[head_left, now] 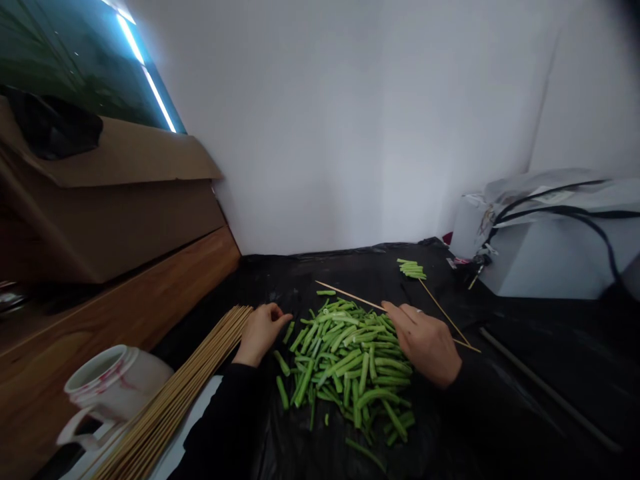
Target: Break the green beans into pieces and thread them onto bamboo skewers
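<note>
My right hand [425, 340] is closed around a thin bamboo skewer [350, 296], whose pointed end reaches out to the left above the beans. A loose heap of cut green beans [350, 360] lies on black plastic sheeting between my hands. At the heap's left edge is my left hand [263, 330], its thumb and fingers pinched together; whatever may be between them is hidden. One bean piece [289, 333] lies just beside its fingertips. Behind my right hand, a skewer threaded with several bean pieces [413, 269] rests on the sheeting.
A bundle of bamboo skewers [185, 387] lies on the left beside a white mug [120, 377]. Further left, a cardboard box [140, 207] sits on a wooden ledge [205, 267]. A plastic-covered white box [555, 253] with black cables and a dark rod [545, 387] are on the right.
</note>
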Demonstrator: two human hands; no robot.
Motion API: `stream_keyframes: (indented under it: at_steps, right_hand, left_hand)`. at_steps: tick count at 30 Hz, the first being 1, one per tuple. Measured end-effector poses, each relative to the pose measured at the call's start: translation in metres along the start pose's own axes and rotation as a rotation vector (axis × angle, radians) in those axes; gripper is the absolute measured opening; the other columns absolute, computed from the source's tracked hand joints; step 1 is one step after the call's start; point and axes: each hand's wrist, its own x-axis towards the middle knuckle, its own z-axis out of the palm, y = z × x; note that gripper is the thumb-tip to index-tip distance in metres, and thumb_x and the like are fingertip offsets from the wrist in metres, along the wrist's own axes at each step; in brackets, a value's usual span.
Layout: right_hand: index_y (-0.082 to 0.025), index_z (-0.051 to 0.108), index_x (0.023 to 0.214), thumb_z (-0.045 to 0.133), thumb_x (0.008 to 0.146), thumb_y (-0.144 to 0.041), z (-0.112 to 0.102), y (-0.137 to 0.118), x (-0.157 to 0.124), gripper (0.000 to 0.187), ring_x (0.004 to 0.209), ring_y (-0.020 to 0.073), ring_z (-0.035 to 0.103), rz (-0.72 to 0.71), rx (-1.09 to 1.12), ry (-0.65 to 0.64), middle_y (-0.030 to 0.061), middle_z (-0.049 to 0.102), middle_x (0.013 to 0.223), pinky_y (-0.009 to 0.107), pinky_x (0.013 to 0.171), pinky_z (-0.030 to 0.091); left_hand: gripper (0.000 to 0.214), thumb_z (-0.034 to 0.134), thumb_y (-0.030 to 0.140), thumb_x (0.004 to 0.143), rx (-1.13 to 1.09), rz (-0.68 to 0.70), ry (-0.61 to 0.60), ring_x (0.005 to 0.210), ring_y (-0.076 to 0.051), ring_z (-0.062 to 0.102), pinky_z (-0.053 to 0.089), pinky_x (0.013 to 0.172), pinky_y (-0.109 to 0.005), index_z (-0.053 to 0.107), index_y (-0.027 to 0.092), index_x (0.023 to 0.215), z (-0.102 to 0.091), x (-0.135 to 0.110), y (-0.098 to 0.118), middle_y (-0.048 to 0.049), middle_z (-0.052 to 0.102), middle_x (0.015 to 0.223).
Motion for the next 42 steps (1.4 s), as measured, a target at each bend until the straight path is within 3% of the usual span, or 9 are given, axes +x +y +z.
stream_keyframes:
  at_steps: [3, 8, 16, 21, 25, 28, 33, 42]
  right_hand:
    - [-0.013, 0.062, 0.12, 0.041, 0.096, -0.014, 0.0, -0.004, -0.001, 0.032, 0.075, 0.0163, 0.062, 0.031, 0.018, -0.018, 0.0066, 0.068, 0.085, 0.026, 0.067, 0.043]
    - [-0.014, 0.063, 0.118, 0.041, 0.1, -0.022, 0.0, -0.007, -0.001, 0.03, 0.08, 0.0161, 0.064, 0.047, 0.08, -0.011, 0.0073, 0.07, 0.088, 0.026, 0.073, 0.045]
    - [-0.015, 0.065, 0.116, 0.042, 0.099, -0.02, 0.003, -0.013, -0.005, 0.029, 0.08, 0.016, 0.066, 0.019, 0.088, -0.066, 0.007, 0.071, 0.088, 0.025, 0.074, 0.046]
    - [-0.014, 0.059, 0.126, 0.041, 0.096, -0.012, 0.004, -0.013, -0.006, 0.035, 0.077, 0.0153, 0.065, -0.001, 0.065, -0.086, 0.0069, 0.071, 0.09, 0.025, 0.069, 0.045]
    - [-0.016, 0.062, 0.12, 0.04, 0.092, -0.007, 0.002, -0.014, -0.005, 0.036, 0.073, 0.0149, 0.063, -0.012, 0.089, -0.092, 0.0052, 0.07, 0.087, 0.025, 0.066, 0.043]
    - [-0.016, 0.062, 0.118, 0.04, 0.09, -0.005, 0.001, -0.016, -0.005, 0.037, 0.076, 0.0153, 0.063, -0.024, 0.114, -0.055, 0.0058, 0.069, 0.09, 0.026, 0.066, 0.043]
    - [-0.015, 0.06, 0.122, 0.039, 0.088, -0.004, 0.001, -0.014, -0.007, 0.041, 0.065, 0.0146, 0.06, -0.061, 0.105, -0.031, 0.0028, 0.065, 0.077, 0.028, 0.061, 0.04]
    - [-0.013, 0.057, 0.126, 0.04, 0.089, -0.003, 0.002, -0.017, -0.012, 0.042, 0.068, 0.0141, 0.059, -0.101, 0.174, -0.024, 0.0043, 0.065, 0.082, 0.028, 0.064, 0.039]
  left_hand:
    - [0.028, 0.069, 0.045, 0.072, -0.03, -0.035, -0.126, 0.062, -0.019, 0.062, 0.039, 0.055, -0.026, 0.066, 0.018, 0.068, 0.011, -0.005, -0.011, -0.0018, 0.066, 0.064]
    - [0.021, 0.073, 0.04, 0.064, -0.03, -0.092, -0.211, 0.066, -0.019, 0.064, 0.038, 0.056, -0.025, 0.068, 0.02, 0.068, 0.016, -0.011, -0.013, -0.0019, 0.069, 0.066]
    - [0.012, 0.066, 0.032, 0.071, -0.109, -0.118, -0.145, 0.076, -0.023, 0.064, 0.041, 0.064, -0.028, 0.068, 0.02, 0.071, 0.016, -0.017, -0.001, -0.0062, 0.07, 0.074]
    - [0.022, 0.063, 0.039, 0.078, -0.407, -0.037, -0.049, 0.083, -0.021, 0.062, 0.044, 0.077, -0.03, 0.068, 0.019, 0.085, 0.015, -0.018, 0.019, -0.0053, 0.07, 0.086]
    - [0.03, 0.066, 0.043, 0.077, -0.749, -0.01, -0.068, 0.081, -0.019, 0.063, 0.048, 0.078, -0.029, 0.069, 0.016, 0.089, 0.02, -0.02, 0.033, -0.0058, 0.071, 0.087]
    - [0.038, 0.068, 0.046, 0.077, -0.99, -0.054, -0.113, 0.078, -0.017, 0.065, 0.05, 0.077, -0.029, 0.07, 0.013, 0.095, 0.024, -0.023, 0.039, -0.0072, 0.072, 0.087]
    - [0.047, 0.074, 0.049, 0.072, -1.291, -0.17, -0.162, 0.073, -0.014, 0.066, 0.052, 0.072, -0.027, 0.07, 0.014, 0.104, 0.027, -0.026, 0.042, -0.0068, 0.072, 0.085]
    - [0.035, 0.084, 0.032, 0.067, -1.552, -0.283, -0.185, 0.072, -0.01, 0.067, 0.049, 0.068, -0.02, 0.074, 0.014, 0.095, 0.022, -0.028, 0.046, -0.0073, 0.076, 0.091]
